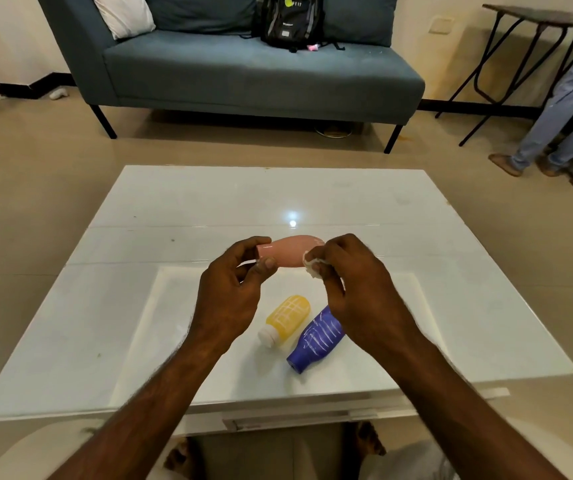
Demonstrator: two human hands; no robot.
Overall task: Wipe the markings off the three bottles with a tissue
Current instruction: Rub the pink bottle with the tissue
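Note:
My left hand (233, 289) grips the neck end of a pink bottle (287, 251), held sideways above the white table (174, 209). My right hand (351, 282) pinches a crumpled white tissue (312, 263) against the bottle's wide end. No marks show on the pink surface facing me. A yellow bottle (287, 318) with a white cap lies on the table below my hands, covered in white grid lines. Next to it on the right lies a blue bottle (316, 341) with white stripes, partly hidden by my right wrist.
A blue-grey sofa (243, 74) with a black backpack (290, 20) stands beyond the table. At the far right are a folding table (534, 22) and a person's legs (562, 109). My knees and feet show under the table's near edge.

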